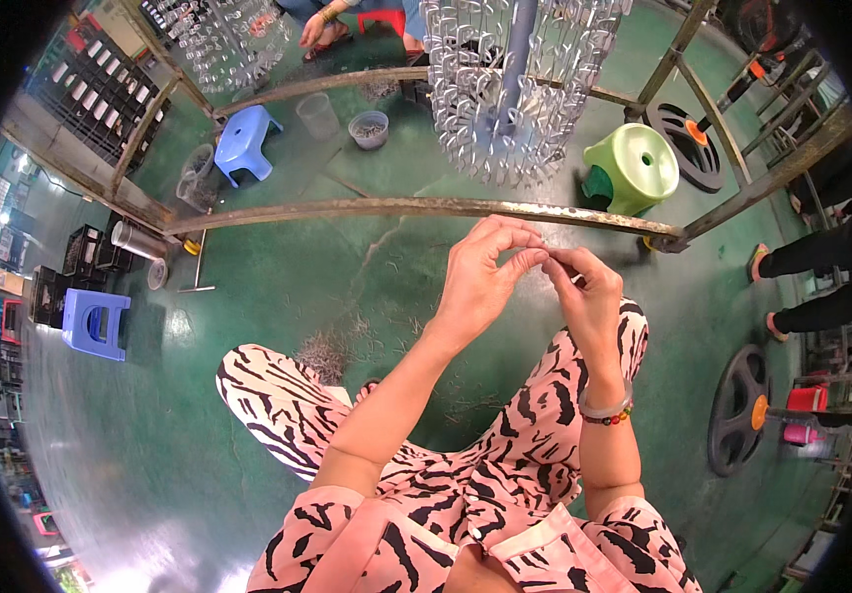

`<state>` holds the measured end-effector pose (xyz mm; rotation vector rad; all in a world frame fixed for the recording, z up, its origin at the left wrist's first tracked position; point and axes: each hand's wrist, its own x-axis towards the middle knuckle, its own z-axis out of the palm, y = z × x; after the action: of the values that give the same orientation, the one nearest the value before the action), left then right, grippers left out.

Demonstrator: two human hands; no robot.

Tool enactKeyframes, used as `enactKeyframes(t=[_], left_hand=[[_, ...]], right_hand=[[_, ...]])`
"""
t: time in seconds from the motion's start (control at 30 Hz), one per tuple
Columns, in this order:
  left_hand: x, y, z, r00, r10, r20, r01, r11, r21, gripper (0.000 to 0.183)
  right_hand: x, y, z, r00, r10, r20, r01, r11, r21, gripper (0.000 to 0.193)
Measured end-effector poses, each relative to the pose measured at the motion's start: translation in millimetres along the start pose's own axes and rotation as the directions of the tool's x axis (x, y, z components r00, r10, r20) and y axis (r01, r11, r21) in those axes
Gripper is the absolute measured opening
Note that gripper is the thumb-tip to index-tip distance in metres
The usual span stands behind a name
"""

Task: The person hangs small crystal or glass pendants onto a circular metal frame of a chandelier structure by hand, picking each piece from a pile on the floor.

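Observation:
My left hand [488,277] and my right hand [589,296] meet in front of me, just on the near side of a worn metal frame bar [386,210]. Both are closed in a pinch, fingertips touching or nearly so. Whatever lies between them is too small or hidden to make out. Beyond the bar hangs a rack [515,119] of many small shiny metal pieces set in tiers around a grey central post. A bracelet of beads [609,415] circles my right wrist.
A green stool [634,168] and blue stools [246,141] [96,323] stand on the green floor. A tub of small metal parts [369,129] sits behind the bar; loose pieces [322,356] lie near my leg. Another person's hand [313,32] shows at the back; someone's legs [821,282] stand right.

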<state>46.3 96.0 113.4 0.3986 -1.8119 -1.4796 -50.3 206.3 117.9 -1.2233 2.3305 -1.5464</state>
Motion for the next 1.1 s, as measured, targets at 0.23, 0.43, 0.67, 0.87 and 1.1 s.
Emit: enactKeyframes(t=[0.23,0.43,0.67,0.87,1.1], left_hand=[[-8,8,-5,0.997,0.077,0.018,-0.079,0.986,0.148,0.012],[-9,11,-3,0.994,0.110,0.012,-0.109,0.958,0.267,0.010],[-9,10,7,0.988,-0.151,0.008,0.151,0.976,-0.155,0.010],[-1,6,5,0.990,-0.127,0.064,0.139,0.964,-0.228,0.009],[11,0,4,0.991,-0.117,0.062,0.130,0.957,-0.261,0.009]], right_hand=[[-6,-12,1,0.994,-0.108,0.004,0.108,0.993,-0.047,0.011],[-5,-14,-4,0.992,-0.126,0.001,0.126,0.989,-0.077,0.009],[-2,-21,-9,0.983,-0.182,0.020,0.183,0.967,-0.177,0.007],[16,-12,-32,0.997,-0.057,0.055,0.057,0.998,-0.013,0.024],[73,5,3,0.988,-0.078,-0.136,0.054,0.983,-0.174,0.024]])
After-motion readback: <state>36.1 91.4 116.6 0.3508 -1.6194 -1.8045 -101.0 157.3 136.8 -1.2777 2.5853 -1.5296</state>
